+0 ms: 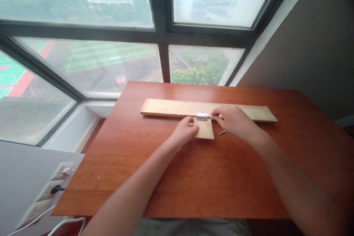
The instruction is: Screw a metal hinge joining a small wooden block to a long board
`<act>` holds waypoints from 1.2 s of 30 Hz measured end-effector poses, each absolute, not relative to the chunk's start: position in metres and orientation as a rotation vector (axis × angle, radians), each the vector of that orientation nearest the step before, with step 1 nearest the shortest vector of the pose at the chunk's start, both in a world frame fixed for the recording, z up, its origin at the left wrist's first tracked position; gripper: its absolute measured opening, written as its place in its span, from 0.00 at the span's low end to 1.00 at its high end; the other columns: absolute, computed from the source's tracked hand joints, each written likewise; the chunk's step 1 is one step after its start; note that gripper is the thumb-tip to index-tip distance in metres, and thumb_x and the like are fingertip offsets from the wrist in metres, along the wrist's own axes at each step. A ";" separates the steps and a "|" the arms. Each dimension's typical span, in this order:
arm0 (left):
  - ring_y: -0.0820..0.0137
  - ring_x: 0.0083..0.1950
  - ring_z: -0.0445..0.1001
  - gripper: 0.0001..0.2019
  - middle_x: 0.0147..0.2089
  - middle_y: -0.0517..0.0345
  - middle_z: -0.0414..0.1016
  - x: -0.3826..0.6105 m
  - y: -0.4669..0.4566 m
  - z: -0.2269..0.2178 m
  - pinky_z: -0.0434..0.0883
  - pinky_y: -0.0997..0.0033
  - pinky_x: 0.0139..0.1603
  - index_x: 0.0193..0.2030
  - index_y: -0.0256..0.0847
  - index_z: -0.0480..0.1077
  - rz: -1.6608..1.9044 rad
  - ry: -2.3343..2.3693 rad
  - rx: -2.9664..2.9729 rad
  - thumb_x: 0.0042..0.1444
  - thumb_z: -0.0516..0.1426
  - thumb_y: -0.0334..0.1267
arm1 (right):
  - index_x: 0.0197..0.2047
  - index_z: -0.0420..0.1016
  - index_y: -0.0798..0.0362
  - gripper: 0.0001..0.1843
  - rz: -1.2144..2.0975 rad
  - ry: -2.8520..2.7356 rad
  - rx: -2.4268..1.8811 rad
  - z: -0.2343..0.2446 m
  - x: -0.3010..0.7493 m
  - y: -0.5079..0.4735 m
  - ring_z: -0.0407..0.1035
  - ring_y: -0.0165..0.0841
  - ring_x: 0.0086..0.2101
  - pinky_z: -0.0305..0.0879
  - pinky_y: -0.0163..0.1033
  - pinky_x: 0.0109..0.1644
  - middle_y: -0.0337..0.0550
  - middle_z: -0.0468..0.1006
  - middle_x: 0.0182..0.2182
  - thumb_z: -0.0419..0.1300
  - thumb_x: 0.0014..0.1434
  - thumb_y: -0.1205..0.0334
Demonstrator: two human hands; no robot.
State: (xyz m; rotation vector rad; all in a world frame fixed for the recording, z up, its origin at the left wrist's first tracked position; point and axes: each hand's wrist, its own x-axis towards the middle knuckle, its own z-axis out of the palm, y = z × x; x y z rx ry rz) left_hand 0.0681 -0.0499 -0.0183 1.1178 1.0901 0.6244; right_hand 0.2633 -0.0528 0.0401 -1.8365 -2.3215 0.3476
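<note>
A long pale wooden board (171,107) lies across the far part of the table. At its near edge is a silver metal hinge (201,117) with several holes, which spans the joint to a small wooden piece (205,129). My left hand (184,131) is closed on the left edge of that small piece. Pinched in my right hand (231,118) is what looks like a small screwdriver (211,118); its thin shaft points at the hinge's right end, and the fingers hide most of its yellow handle. A loose screw (221,132) lies on the tabletop below my right hand.
The reddish-brown wooden table (177,177) reaches toward large windows with dark frames (163,37). At the lower left, wall sockets (49,190) hold plugs and white cables (69,221) near the table edge. A grey wall (312,51) stands to the right.
</note>
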 end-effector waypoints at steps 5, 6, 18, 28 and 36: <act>0.79 0.20 0.60 0.09 0.25 0.66 0.65 0.068 -0.050 -0.021 0.58 0.80 0.18 0.44 0.35 0.65 0.629 1.081 1.123 0.56 0.54 0.27 | 0.35 0.80 0.48 0.12 0.497 -2.345 -1.854 0.027 0.279 -0.060 0.75 0.35 0.35 0.63 0.37 0.40 0.38 0.84 0.34 0.55 0.58 0.67; 0.79 0.20 0.60 0.09 0.25 0.65 0.65 0.068 -0.051 -0.021 0.58 0.81 0.18 0.44 0.35 0.65 0.632 1.078 1.127 0.56 0.54 0.27 | 0.35 0.80 0.48 0.12 0.521 -2.345 -1.853 0.026 0.282 -0.063 0.75 0.34 0.35 0.63 0.37 0.39 0.38 0.84 0.34 0.55 0.58 0.67; 0.79 0.22 0.62 0.08 0.28 0.64 0.67 0.069 -0.054 -0.020 0.60 0.81 0.18 0.45 0.36 0.64 0.615 1.089 1.190 0.58 0.54 0.29 | 0.36 0.80 0.48 0.12 0.596 -2.322 -1.914 0.009 0.289 -0.086 0.76 0.37 0.37 0.64 0.39 0.41 0.39 0.84 0.36 0.54 0.58 0.66; 0.78 0.22 0.65 0.09 0.28 0.64 0.69 0.065 -0.054 -0.023 0.61 0.81 0.19 0.43 0.38 0.64 0.589 1.116 1.296 0.56 0.56 0.30 | 0.37 0.78 0.48 0.10 0.524 -2.290 -1.904 0.015 0.295 -0.091 0.76 0.38 0.38 0.65 0.40 0.42 0.40 0.83 0.36 0.55 0.59 0.64; 0.76 0.26 0.69 0.06 0.30 0.60 0.73 0.063 -0.051 -0.021 0.65 0.78 0.25 0.41 0.38 0.64 0.577 1.153 1.348 0.56 0.55 0.29 | 0.40 0.78 0.49 0.10 0.362 -2.122 -1.797 0.055 0.290 -0.082 0.77 0.35 0.37 0.67 0.39 0.41 0.38 0.83 0.35 0.55 0.61 0.63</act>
